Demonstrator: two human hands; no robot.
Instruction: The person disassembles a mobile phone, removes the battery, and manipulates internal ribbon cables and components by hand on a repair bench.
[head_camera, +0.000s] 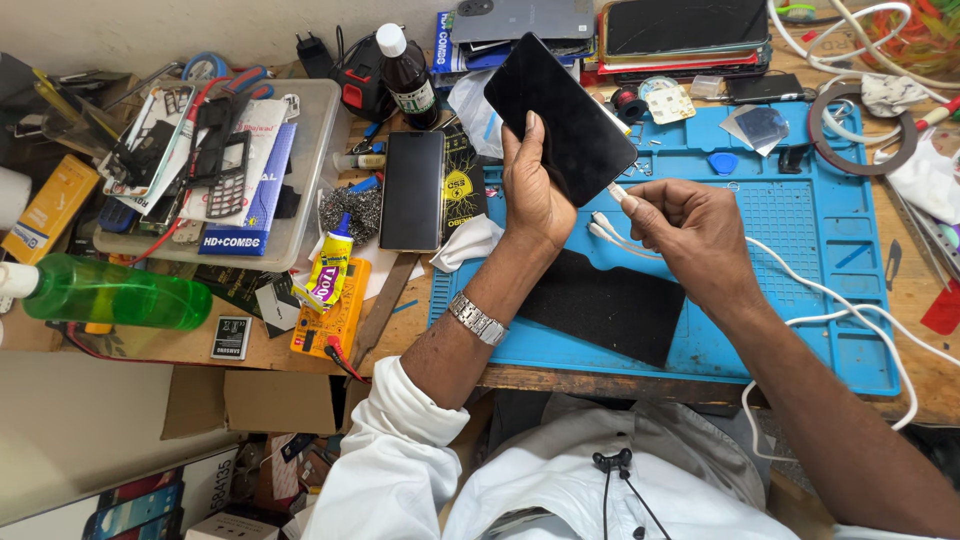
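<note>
Phone (560, 115) — left hand (532, 190), cable plug (618, 193) — right hand (690, 235)

Wooden workbench (930, 390): worn brown top with a chipped front edge, lit evenly from above. Blue work mat (800, 250): covers the right half of the bench, reaching almost to the front edge, with moulded compartments along its far side. Wall (150, 30): plain, pale, running behind the far left corner of the bench. Cardboard box (260, 400): brown, below the front edge at the left. Pale panel (70, 430): under the bench's near left corner.
</note>
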